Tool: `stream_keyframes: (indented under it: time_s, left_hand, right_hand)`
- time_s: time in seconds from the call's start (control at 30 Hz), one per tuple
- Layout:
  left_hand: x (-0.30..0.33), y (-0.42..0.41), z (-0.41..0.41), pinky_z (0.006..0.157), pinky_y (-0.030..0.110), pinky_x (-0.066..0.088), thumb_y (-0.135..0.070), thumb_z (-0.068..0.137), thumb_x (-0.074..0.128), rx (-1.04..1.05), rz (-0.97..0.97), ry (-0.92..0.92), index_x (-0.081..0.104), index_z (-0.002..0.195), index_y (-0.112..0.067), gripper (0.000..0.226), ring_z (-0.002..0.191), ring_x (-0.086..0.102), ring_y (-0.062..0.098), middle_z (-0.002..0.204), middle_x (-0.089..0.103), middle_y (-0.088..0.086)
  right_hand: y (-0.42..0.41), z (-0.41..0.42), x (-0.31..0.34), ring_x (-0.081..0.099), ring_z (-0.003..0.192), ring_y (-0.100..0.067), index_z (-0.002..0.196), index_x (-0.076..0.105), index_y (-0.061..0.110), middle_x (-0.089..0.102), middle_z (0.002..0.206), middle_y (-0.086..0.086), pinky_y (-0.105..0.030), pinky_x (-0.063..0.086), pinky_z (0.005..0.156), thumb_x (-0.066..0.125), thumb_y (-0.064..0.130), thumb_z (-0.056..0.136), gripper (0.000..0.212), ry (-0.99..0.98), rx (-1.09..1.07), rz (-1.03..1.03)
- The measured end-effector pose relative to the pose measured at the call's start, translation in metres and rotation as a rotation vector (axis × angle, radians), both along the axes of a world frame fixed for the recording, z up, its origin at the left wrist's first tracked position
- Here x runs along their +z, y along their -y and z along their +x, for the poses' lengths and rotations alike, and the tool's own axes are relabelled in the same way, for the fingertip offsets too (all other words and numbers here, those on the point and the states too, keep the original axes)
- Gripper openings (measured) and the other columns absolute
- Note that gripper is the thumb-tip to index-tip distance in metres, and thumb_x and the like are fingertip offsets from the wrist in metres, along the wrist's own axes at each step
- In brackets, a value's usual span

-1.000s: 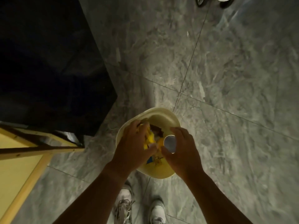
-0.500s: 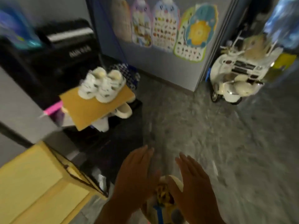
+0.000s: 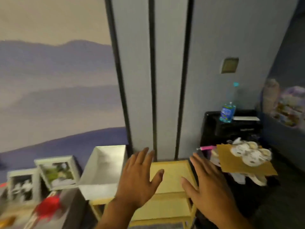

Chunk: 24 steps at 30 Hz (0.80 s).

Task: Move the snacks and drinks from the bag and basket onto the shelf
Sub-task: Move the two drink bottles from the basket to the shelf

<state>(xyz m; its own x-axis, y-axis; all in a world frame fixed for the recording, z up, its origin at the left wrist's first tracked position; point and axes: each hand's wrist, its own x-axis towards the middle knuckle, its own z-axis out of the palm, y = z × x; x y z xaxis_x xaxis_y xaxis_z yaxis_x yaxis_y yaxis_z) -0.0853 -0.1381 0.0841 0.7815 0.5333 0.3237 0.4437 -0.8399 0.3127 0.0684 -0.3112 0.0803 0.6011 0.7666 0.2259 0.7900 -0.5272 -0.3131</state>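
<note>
Both my hands are raised in front of me with fingers spread and nothing in them. My left hand [image 3: 138,177] hovers over the left part of the yellow wooden shelf [image 3: 170,176]. My right hand [image 3: 208,184] hovers over the shelf's right edge. The shelf has stepped tiers that look bare. A white open box [image 3: 105,169] stands on the shelf's left end. The basket and the snacks are out of view.
A black cabinet [image 3: 231,128] with a blue water bottle [image 3: 227,111] stands at the right. In front of it, white shoes [image 3: 249,154] lie on a cardboard sheet [image 3: 244,166]. Framed pictures [image 3: 57,172] and a red item [image 3: 47,209] sit at the lower left.
My view has swung up from the basket on the floor to the shelf and wall. Both hands let go of the snack and can in the basket and rose open.
</note>
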Motion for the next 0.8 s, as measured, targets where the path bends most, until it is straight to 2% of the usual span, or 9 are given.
stream_keyframes:
  time_s: [0.1, 0.2, 0.33, 0.5, 0.57, 0.67, 0.8]
  left_hand:
    - [0.020, -0.042, -0.109, 0.120, 0.036, 0.019, -0.073, 0.090, 0.017, 0.158, 0.048, 0.026, 0.025, 0.153, -0.032, 0.076, 0.146, 0.023, 0.017, 0.161, 0.023, -0.009]
    - [0.028, -0.073, -0.230, 0.122, 0.035, 0.010, -0.073, 0.091, 0.018, 0.321, 0.057, 0.014, 0.016, 0.154, -0.035, 0.074, 0.149, 0.014, 0.015, 0.163, 0.013, -0.011]
    - [0.034, -0.103, -0.403, 0.122, 0.035, 0.013, -0.070, 0.092, 0.025, 0.508, 0.070, 0.001, 0.016, 0.154, -0.036, 0.071, 0.148, 0.015, 0.013, 0.163, 0.015, -0.011]
    - [0.033, -0.126, -0.593, 0.120, 0.035, 0.013, -0.069, 0.092, 0.029, 0.732, 0.045, -0.055, 0.012, 0.154, -0.037, 0.072, 0.148, 0.013, 0.015, 0.163, 0.013, -0.011]
    - [0.034, -0.133, -0.650, 0.119, 0.036, 0.018, -0.070, 0.091, 0.029, 0.797, 0.050, -0.076, 0.013, 0.153, -0.036, 0.072, 0.147, 0.016, 0.014, 0.163, 0.015, -0.010]
    - [0.034, -0.147, -0.712, 0.119, 0.039, 0.020, -0.073, 0.089, 0.025, 0.877, 0.007, -0.082, 0.013, 0.153, -0.036, 0.075, 0.147, 0.015, 0.014, 0.163, 0.015, -0.010]
    - [0.016, -0.180, -0.763, 0.119, 0.041, 0.023, -0.077, 0.086, 0.021, 0.942, -0.031, -0.096, 0.015, 0.153, -0.036, 0.079, 0.148, 0.017, 0.016, 0.163, 0.016, -0.009]
  right_hand:
    - [-0.075, -0.089, 0.024, 0.011, 0.149, -0.012, 0.154, 0.013, 0.037, 0.007, 0.163, 0.018, -0.035, 0.023, 0.120, 0.008, 0.083, 0.072, 0.094, 0.006, 0.144, 0.022]
    - [-0.139, -0.198, 0.035, 0.022, 0.147, -0.015, 0.153, 0.021, 0.035, 0.017, 0.162, 0.014, -0.035, 0.032, 0.116, 0.011, 0.085, 0.079, 0.090, 0.022, 0.291, 0.057]
    - [-0.214, -0.358, 0.033, 0.019, 0.149, -0.015, 0.154, 0.013, 0.036, 0.011, 0.163, 0.015, -0.038, 0.033, 0.116, 0.007, 0.088, 0.073, 0.096, -0.014, 0.491, 0.075]
    - [-0.278, -0.538, 0.028, 0.016, 0.150, -0.015, 0.155, 0.011, 0.036, 0.012, 0.163, 0.014, -0.038, 0.025, 0.119, 0.037, 0.075, 0.085, 0.084, -0.065, 0.722, 0.071]
    - [-0.297, -0.592, 0.028, 0.015, 0.149, -0.015, 0.154, 0.013, 0.035, 0.013, 0.163, 0.013, -0.038, 0.025, 0.119, 0.034, 0.076, 0.085, 0.084, -0.055, 0.800, 0.049]
    - [-0.326, -0.651, 0.028, 0.013, 0.149, -0.013, 0.154, 0.014, 0.036, 0.011, 0.163, 0.014, -0.039, 0.025, 0.120, 0.018, 0.082, 0.078, 0.089, -0.052, 0.880, 0.021]
    - [-0.368, -0.694, 0.020, 0.010, 0.150, -0.012, 0.154, 0.004, 0.039, 0.006, 0.164, 0.017, -0.041, 0.023, 0.121, 0.018, 0.081, 0.079, 0.087, -0.061, 0.940, 0.007]
